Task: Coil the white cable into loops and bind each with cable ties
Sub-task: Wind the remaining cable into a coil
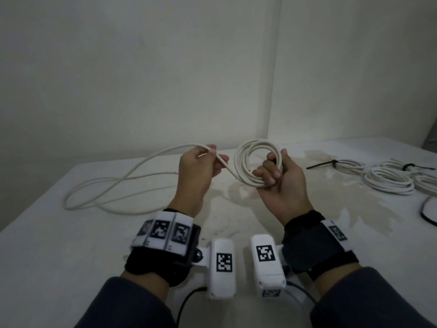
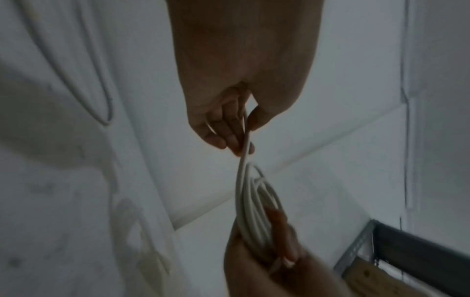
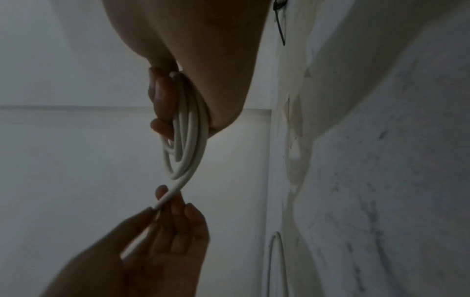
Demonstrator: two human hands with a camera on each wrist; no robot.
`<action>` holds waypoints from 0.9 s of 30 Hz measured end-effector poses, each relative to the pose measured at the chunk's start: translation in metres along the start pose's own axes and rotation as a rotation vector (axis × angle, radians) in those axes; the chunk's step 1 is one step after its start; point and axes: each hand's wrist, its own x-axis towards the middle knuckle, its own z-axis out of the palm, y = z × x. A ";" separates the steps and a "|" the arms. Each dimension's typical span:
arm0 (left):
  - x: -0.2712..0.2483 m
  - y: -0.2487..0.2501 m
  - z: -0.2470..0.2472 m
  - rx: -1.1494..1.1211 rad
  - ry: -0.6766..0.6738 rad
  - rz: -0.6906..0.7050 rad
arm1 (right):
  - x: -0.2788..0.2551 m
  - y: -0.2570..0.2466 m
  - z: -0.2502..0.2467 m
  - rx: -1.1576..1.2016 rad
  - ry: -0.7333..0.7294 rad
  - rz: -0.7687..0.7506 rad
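A coil (image 1: 248, 162) of white cable is held above the table in my right hand (image 1: 276, 171), whose fingers curl through its loops; the wrist views show the same coil (image 2: 251, 203) (image 3: 187, 136). From the coil a single strand (image 1: 222, 160) runs left into my left hand (image 1: 203, 164), pinched between thumb and fingers (image 2: 229, 132). Beyond that hand the loose cable (image 1: 104, 190) trails in wide bends over the left part of the table. Bound white coils (image 1: 387, 179) with black cable ties (image 1: 321, 165) lie at the right.
The white table (image 1: 71, 252) has stained patches in the middle and meets pale walls at the back corner. A black wire (image 1: 425, 214) curves at the right edge. A metal shelf frame (image 2: 406, 241) shows in the left wrist view.
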 end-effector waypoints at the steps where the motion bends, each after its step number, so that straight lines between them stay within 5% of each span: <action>1: -0.001 0.000 0.002 0.044 0.025 0.044 | -0.001 0.002 0.001 -0.025 -0.024 0.022; 6: -0.001 0.000 0.005 0.207 -0.007 0.122 | -0.006 0.005 0.006 -0.189 -0.111 0.095; 15: -0.004 0.005 0.000 0.148 -0.325 -0.018 | -0.006 0.002 0.004 -0.293 -0.127 0.275; 22: 0.000 0.002 0.000 0.084 -0.379 -0.120 | -0.006 0.008 0.007 -0.458 -0.079 0.061; 27: -0.001 0.001 0.001 -0.008 -0.340 -0.122 | -0.007 0.011 0.010 -0.479 -0.056 0.040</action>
